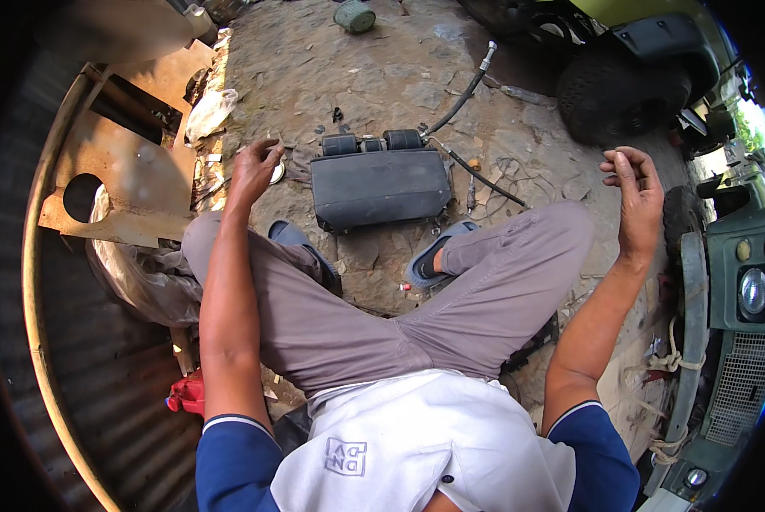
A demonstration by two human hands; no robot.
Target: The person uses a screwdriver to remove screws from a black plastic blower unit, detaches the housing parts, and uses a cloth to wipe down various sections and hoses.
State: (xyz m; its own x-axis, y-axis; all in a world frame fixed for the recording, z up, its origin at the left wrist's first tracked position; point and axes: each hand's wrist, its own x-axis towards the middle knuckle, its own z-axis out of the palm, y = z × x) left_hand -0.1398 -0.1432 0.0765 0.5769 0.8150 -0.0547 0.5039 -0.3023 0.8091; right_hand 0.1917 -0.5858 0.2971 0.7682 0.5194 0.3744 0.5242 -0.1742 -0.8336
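A black box-shaped unit [381, 188], which looks like a vehicle air-conditioning blower, lies on the ground between my feet. Two round housings sit along its far side. From its far right corner, a black hose [461, 109] with a metal end fitting runs outward, and a thinner hose [485, 181] trails right. My left hand [256, 169] hovers left of the unit, fingers loosely bent and apparently holding nothing. Well to the right, away from the unit, my right hand [638, 198] is raised over my knee with its fingers loosely apart and nothing visible in them.
A rusty sheet-metal panel [131, 162] with cut-outs leans at left, beside plastic bags [210, 115]. A screwdriver-like tool [471, 194] lies right of the unit. A vehicle tyre [621, 90] stands far right; a green vehicle front [741, 273] is at right. A red container [188, 394] sits lower left.
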